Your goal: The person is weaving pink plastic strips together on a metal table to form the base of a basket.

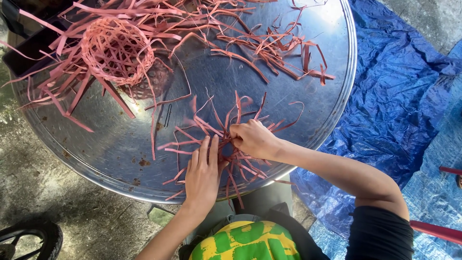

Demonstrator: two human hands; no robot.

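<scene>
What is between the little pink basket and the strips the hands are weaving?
In the head view, between the woven basket and the strips under the hands lies shiny metal tabletop, crossed by a few loose pink strips.

Round metal tray [298, 72], centre; woven pink strip basket [117, 50] upper left on it; loose strips [274, 45] upper right; blue plastic tarpaulin [409, 101] at right.

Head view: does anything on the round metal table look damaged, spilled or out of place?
Nothing looks spilled or broken. The metal table has brown rust-like specks near its front-left rim. Loose pink strips lie scattered across it beside a part-woven basket. Both hands, left hand and right hand, press on a crossed bundle of strips.
</scene>
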